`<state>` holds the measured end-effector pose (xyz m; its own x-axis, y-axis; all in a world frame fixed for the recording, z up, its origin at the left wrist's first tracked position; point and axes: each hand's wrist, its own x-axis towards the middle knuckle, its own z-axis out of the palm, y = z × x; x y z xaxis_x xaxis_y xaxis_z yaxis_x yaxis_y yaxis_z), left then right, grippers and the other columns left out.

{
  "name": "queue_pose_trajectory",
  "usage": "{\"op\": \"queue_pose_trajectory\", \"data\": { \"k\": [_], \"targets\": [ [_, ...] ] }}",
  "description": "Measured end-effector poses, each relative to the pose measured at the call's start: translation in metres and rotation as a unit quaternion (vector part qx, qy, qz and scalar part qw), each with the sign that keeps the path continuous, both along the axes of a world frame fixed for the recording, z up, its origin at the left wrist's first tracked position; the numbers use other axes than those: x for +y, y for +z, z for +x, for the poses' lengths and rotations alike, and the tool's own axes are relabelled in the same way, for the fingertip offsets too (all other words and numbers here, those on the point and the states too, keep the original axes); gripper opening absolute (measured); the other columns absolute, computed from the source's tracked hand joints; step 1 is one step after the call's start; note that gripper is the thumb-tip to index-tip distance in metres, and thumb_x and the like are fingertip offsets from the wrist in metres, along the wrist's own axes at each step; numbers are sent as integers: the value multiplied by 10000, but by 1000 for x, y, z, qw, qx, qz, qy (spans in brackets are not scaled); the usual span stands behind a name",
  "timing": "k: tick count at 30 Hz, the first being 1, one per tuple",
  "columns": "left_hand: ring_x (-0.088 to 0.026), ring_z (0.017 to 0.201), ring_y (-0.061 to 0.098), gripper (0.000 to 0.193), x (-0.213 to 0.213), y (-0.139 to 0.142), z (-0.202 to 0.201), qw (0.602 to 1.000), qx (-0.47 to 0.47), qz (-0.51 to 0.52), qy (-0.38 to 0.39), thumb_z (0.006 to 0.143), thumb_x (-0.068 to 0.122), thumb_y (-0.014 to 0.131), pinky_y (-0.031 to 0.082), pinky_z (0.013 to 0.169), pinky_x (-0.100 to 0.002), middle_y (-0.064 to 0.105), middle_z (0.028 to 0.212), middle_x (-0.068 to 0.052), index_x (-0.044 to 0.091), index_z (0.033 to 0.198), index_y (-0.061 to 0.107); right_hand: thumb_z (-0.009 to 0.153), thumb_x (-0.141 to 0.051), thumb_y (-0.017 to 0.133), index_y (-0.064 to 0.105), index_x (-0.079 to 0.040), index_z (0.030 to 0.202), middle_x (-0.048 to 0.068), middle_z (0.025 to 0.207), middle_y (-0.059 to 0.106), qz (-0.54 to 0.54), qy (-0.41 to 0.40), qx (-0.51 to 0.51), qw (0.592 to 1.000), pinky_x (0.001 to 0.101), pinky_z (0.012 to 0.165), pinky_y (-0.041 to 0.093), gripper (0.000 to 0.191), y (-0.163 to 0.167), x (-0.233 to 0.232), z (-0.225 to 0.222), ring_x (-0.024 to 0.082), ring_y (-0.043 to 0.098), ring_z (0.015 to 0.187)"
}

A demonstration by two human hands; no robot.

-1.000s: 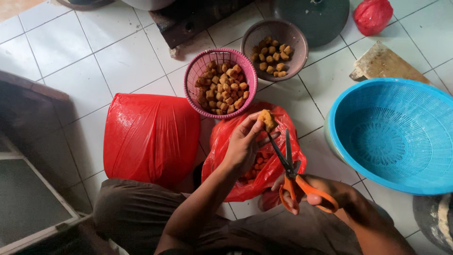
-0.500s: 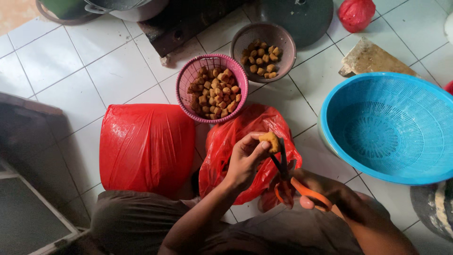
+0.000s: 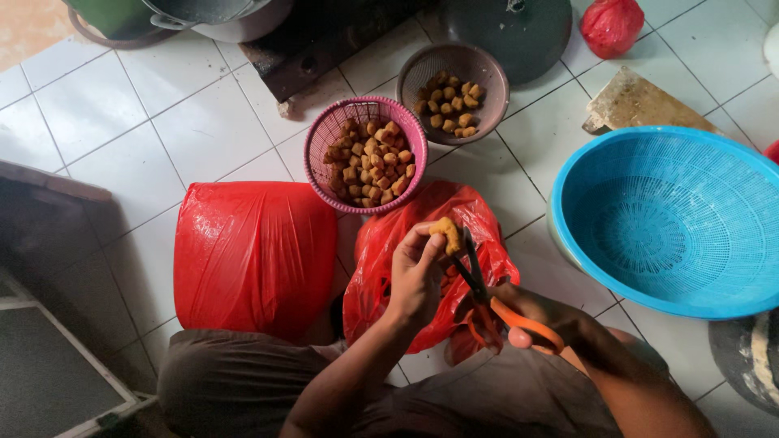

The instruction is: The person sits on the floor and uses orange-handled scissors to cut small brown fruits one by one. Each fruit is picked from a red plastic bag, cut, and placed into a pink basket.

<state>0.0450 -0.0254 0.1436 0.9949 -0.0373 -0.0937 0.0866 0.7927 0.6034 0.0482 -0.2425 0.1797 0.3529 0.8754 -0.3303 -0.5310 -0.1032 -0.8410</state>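
Left hand (image 3: 415, 276): fingers pinched on a golden fried piece (image 3: 445, 234), held above the open red bag (image 3: 422, 259). Right hand (image 3: 545, 318): closed through the orange handles of the scissors (image 3: 479, 284), blades slightly parted and touching the piece from below. Red bag lies on the tiled floor (image 3: 105, 105), just beside a full, closed red bag (image 3: 253, 255). Beyond: pink basket (image 3: 365, 156) and brown basket (image 3: 453, 81), both holding fried pieces. Blue colander (image 3: 673, 219) at the floor's right edge.
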Motion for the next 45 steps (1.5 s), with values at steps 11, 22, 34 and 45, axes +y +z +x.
{"op": "queue_pose_trajectory", "data": {
  "k": [11,22,34,45],
  "targets": [
    [-166,1009,677,162,-16,-1,-12,999,-19,-21,-36,1015,117,681,544,1054,-433,686,1072,-68,19,1124,611,800,-65,855,671,28,1030,26,614,596,-117,-38,-77,989,256,452,492,309,-6,1,1,117,680,544],
    [-132,991,629,316,5,15,-8,998,11,-35,-60,954,80,635,527,953,-324,633,1106,-41,48,1266,594,872,-63,700,698,14,1170,82,608,672,-163,-118,-8,980,269,408,510,308,-9,5,3,154,687,479],
    [-126,802,623,179,-13,-150,0,953,282,111,15,1040,246,593,581,729,-294,623,965,-45,71,1067,612,993,-181,526,668,5,1117,73,705,691,-228,-161,104,955,250,427,478,265,5,28,7,91,565,495],
    [-166,1334,519,542,-4,-115,178,938,-13,310,152,1005,119,609,429,1073,-311,530,1453,-72,76,1493,376,878,-71,680,686,-22,1138,72,729,704,-210,-90,58,972,241,435,474,264,0,20,4,90,580,469]
  ]
}}
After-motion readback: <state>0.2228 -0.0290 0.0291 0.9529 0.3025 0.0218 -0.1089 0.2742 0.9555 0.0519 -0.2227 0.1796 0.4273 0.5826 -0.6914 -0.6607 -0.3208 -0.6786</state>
